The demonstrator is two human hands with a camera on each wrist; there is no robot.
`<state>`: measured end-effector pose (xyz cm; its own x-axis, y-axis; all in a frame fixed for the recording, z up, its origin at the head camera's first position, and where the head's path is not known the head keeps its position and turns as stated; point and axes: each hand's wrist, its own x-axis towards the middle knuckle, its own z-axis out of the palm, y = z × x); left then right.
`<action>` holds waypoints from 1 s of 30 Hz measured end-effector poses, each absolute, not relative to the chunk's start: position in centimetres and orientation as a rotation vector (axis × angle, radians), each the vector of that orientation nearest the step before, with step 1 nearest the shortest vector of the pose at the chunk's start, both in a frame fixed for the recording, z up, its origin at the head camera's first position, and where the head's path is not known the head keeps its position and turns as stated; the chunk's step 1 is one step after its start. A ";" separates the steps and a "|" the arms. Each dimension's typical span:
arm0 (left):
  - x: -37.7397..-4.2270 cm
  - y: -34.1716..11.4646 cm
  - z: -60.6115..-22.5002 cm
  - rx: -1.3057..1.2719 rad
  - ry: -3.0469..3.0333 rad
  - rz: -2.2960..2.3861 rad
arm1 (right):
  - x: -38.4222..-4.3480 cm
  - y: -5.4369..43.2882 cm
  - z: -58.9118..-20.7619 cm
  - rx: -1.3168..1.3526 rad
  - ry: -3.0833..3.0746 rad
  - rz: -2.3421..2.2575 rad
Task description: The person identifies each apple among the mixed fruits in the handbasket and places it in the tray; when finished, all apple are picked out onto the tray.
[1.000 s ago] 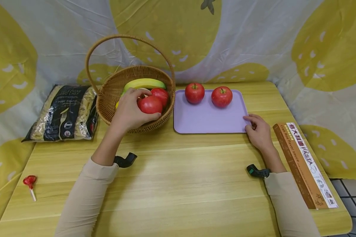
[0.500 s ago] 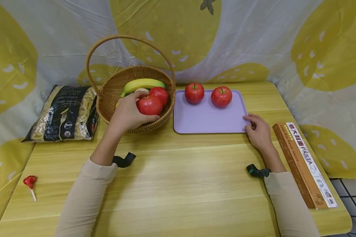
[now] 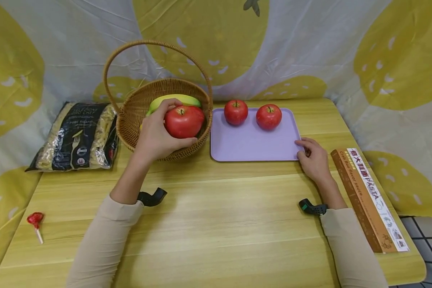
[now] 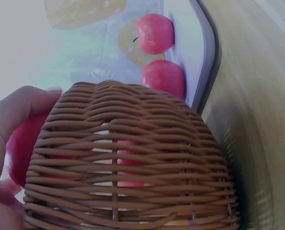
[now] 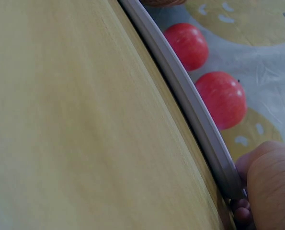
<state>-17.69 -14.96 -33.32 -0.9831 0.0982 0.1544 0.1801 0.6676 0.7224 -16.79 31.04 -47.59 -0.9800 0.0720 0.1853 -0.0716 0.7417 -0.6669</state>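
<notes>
My left hand [image 3: 155, 132] grips a red apple [image 3: 181, 123] above the front rim of the wicker basket [image 3: 129, 120], thumb on the near side and fingers on the far side. In the left wrist view the basket's weave hides part of this apple [image 4: 25, 148]. A banana [image 3: 180, 99] lies at the back of the basket, and another red fruit is mostly covered by the held apple. My right hand [image 3: 315, 160] pinches the right edge of the lilac tray [image 3: 252, 146]. Two red apples, one left [image 3: 235, 112] and one right [image 3: 269, 117], rest along the tray's back.
Left of the basket lies a bag of pasta [image 3: 79, 136]. A red lollipop [image 3: 35, 224] is at the table's left side, and a long pasta box [image 3: 371, 200] lies along the right edge. The basket's tall handle [image 3: 158, 43] arches over its opening. A patterned cloth hangs behind.
My left hand has raised the apple slightly from among the basket's fruit, and it now covers more of the banana and the fruit behind. My right hand and the tray have stayed put.
</notes>
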 end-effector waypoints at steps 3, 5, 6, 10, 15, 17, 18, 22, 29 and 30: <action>-17.5 -14.6 -33.3 -0.218 -2.701 -1.331 | -16.8 31.0 -47.6 -0.005 -2.748 1.062; -17.5 -14.2 -33.2 -0.218 -2.641 -1.424 | -16.8 31.0 -47.6 -0.005 -2.749 1.062; -17.5 -14.0 -33.1 -0.230 -2.613 -1.458 | -16.8 31.0 -47.6 -0.004 -2.747 1.062; -17.6 -12.9 -33.0 -0.352 -2.502 -1.542 | -16.8 30.9 -47.5 -0.002 -2.740 1.063; -17.7 -11.4 -33.2 -0.490 -2.454 -1.519 | -16.7 30.9 -47.4 -0.002 -2.741 1.064; -17.7 -10.7 -33.4 -0.524 -2.461 -1.501 | -16.7 30.9 -47.4 -0.001 -2.742 1.067; -17.6 -10.3 -33.4 -0.537 -2.468 -1.492 | -16.7 30.9 -47.4 -0.001 -2.741 1.069; -17.5 -8.6 -34.0 -0.581 -2.489 -1.471 | -16.7 30.9 -47.5 -0.006 -2.734 1.080; -17.5 -5.3 -35.5 -0.654 -2.490 -1.462 | -16.7 30.9 -47.6 -0.006 -2.727 1.079; -17.6 -4.9 -35.7 -0.657 -2.493 -1.464 | -16.7 30.9 -47.6 -0.003 -2.727 1.076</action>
